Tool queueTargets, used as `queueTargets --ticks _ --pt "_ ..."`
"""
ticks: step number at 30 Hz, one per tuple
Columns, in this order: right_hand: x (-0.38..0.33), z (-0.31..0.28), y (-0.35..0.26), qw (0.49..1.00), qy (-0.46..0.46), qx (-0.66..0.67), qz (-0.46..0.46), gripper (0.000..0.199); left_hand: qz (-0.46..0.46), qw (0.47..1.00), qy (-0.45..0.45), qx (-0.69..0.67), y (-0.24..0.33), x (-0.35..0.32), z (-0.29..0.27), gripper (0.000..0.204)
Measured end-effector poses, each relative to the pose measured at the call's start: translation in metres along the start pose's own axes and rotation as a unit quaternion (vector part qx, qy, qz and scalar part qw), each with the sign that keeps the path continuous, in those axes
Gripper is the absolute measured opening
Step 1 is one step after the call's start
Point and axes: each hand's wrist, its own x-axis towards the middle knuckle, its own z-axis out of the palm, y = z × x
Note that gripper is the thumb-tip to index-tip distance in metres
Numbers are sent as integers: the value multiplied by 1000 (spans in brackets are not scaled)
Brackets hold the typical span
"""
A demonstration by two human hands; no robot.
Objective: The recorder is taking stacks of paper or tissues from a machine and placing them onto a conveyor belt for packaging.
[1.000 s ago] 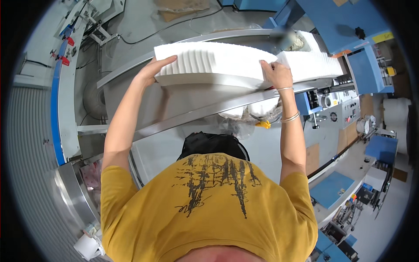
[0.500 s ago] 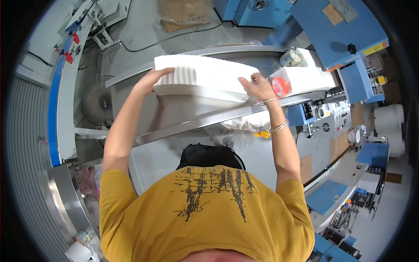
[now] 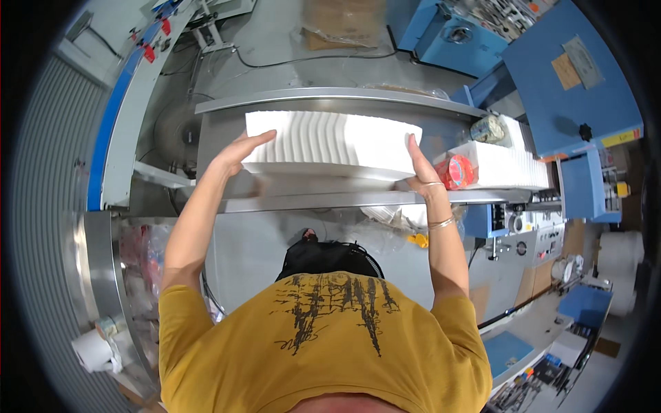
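Note:
A long white stack (image 3: 334, 144), rippled along its top as if made of many thin layers, spans between my two hands above the grey metal conveyor-like trough. My left hand (image 3: 242, 150) presses against its left end, thumb laid over the top edge and the other fingers mostly hidden. At the opposite end my right hand (image 3: 421, 165) is braced with the thumb up against the end face. Which thin material makes up the stack I cannot tell. Just right of my right wrist sits a red roll of tape (image 3: 456, 171).
More white stacked material (image 3: 506, 165) lies at the trough's right end, with a second tape roll (image 3: 487, 129) on it. The trough's metal rails (image 3: 330, 200) run across in front of me. Blue machines (image 3: 564, 76) stand at right; a blue-edged white table (image 3: 110, 151) at left.
My right hand has shifted from gripping the stack's near right corner to lying against its right end. The stack now sits more level, and the whole view has swung slightly.

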Motion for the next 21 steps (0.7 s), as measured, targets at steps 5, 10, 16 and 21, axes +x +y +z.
queueTargets --ticks 5,10,16,21 --pt "-12 -7 -22 996 -26 -58 -55 66 -17 998 61 -5 4 -16 30 113" --pt "-16 33 -31 976 -69 -189 -80 81 52 997 45 -41 12 -14 58 91" --pt "-32 45 -27 992 5 -129 1 65 146 984 0 -103 -16 -24 53 65" --pt "-23 64 -37 991 -63 -75 -94 63 85 980 181 4 36 -94 51 58"
